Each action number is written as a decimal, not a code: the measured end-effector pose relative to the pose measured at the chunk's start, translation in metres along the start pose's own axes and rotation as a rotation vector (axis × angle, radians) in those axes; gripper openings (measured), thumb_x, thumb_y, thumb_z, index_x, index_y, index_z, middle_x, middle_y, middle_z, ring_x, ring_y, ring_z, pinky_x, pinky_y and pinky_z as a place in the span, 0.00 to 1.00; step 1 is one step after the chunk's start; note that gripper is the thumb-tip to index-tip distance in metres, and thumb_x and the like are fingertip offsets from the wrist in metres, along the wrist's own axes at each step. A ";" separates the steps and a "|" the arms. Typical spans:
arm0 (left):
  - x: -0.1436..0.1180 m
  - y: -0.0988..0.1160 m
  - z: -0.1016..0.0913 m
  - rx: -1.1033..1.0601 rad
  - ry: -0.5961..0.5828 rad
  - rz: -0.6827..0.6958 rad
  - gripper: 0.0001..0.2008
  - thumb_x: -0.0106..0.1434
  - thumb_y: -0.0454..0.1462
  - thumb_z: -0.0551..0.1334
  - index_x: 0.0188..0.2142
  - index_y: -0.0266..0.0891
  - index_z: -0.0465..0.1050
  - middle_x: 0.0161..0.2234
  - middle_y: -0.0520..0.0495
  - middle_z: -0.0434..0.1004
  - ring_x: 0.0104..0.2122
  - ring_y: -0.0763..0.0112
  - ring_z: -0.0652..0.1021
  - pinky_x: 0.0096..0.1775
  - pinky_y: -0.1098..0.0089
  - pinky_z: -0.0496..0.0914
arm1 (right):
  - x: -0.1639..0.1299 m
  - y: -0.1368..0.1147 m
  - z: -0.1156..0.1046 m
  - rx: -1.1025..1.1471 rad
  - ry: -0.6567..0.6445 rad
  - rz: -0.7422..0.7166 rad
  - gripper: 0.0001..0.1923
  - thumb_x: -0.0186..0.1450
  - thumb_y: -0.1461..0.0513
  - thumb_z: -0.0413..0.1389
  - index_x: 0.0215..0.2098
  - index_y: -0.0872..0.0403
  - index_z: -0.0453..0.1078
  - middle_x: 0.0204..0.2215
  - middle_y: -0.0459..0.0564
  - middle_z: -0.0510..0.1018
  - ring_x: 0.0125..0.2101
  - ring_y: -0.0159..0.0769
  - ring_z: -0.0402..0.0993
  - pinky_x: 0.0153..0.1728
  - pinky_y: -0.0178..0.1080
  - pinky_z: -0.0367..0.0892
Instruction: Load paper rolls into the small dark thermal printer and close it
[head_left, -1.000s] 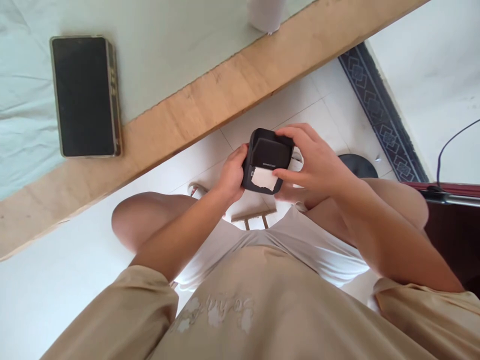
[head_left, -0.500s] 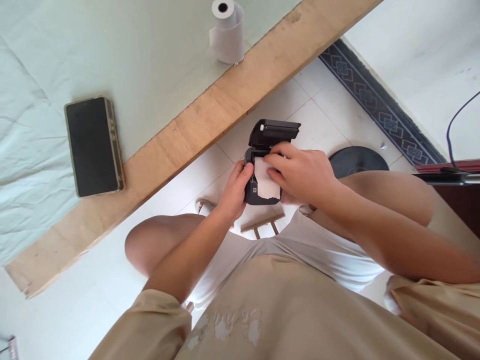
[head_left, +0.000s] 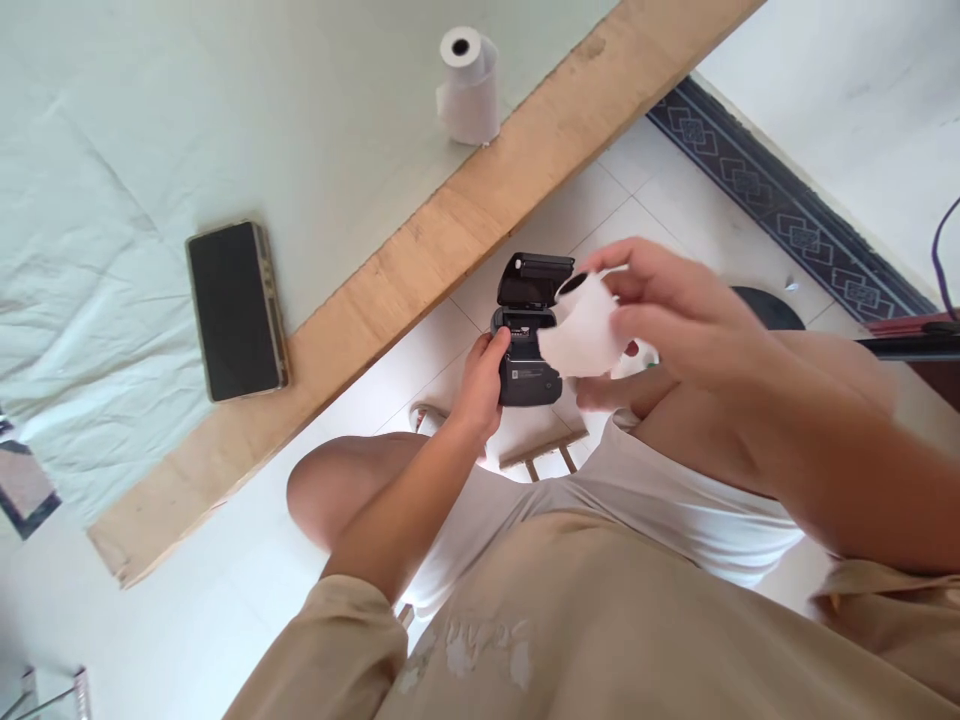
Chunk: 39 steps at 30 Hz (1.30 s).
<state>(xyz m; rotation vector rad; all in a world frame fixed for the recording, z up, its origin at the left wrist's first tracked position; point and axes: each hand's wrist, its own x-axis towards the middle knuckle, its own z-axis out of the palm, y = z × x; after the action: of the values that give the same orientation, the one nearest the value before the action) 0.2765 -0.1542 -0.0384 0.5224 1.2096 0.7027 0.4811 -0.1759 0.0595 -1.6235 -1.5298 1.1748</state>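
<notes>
The left hand [head_left: 480, 385] grips an open black printer [head_left: 529, 345]; the right hand [head_left: 667, 320] holds a paper roll [head_left: 585, 325].

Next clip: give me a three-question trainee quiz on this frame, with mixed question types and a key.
1. True or false: the lid of the small black printer is shut.
2. Which hand holds the nearly used-up paper roll? A) left hand B) right hand C) neither
3. Fill in: the fresh paper roll stands upright on the pale cloth, near the ______ edge of the table.

Key
1. False: the lid is flipped up and the paper bay is open.
2. B: the right hand holds it lifted beside the printer, while the left hand grips the printer body.
3. Wooden. The phone lies face up on the same cloth, further left.
</notes>
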 end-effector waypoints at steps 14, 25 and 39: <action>-0.016 0.009 -0.001 0.009 -0.012 -0.039 0.35 0.48 0.63 0.81 0.39 0.42 0.75 0.35 0.49 0.83 0.41 0.59 0.84 0.44 0.64 0.74 | 0.122 -0.098 0.058 -0.445 -0.052 -0.433 0.23 0.75 0.63 0.54 0.68 0.52 0.67 0.55 0.51 0.82 0.51 0.42 0.79 0.50 0.43 0.69; -0.033 0.017 -0.004 -0.031 -0.074 -0.110 0.34 0.49 0.63 0.81 0.40 0.41 0.77 0.37 0.47 0.83 0.40 0.60 0.83 0.42 0.64 0.73 | 0.143 -0.094 0.038 -0.594 0.348 -0.462 0.28 0.75 0.58 0.56 0.71 0.55 0.68 0.67 0.52 0.76 0.67 0.46 0.71 0.71 0.48 0.66; -0.029 0.013 -0.003 -0.083 -0.121 -0.051 0.30 0.54 0.60 0.81 0.39 0.41 0.78 0.42 0.43 0.88 0.44 0.55 0.86 0.47 0.60 0.78 | 0.153 -0.061 0.001 -0.362 0.355 -0.097 0.16 0.71 0.69 0.56 0.55 0.51 0.66 0.49 0.51 0.78 0.51 0.41 0.77 0.60 0.48 0.76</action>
<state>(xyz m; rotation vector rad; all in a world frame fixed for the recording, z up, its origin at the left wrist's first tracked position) 0.2658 -0.1671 -0.0109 0.4572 1.0729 0.6660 0.4440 -0.0175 0.0837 -1.8446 -1.6234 0.5368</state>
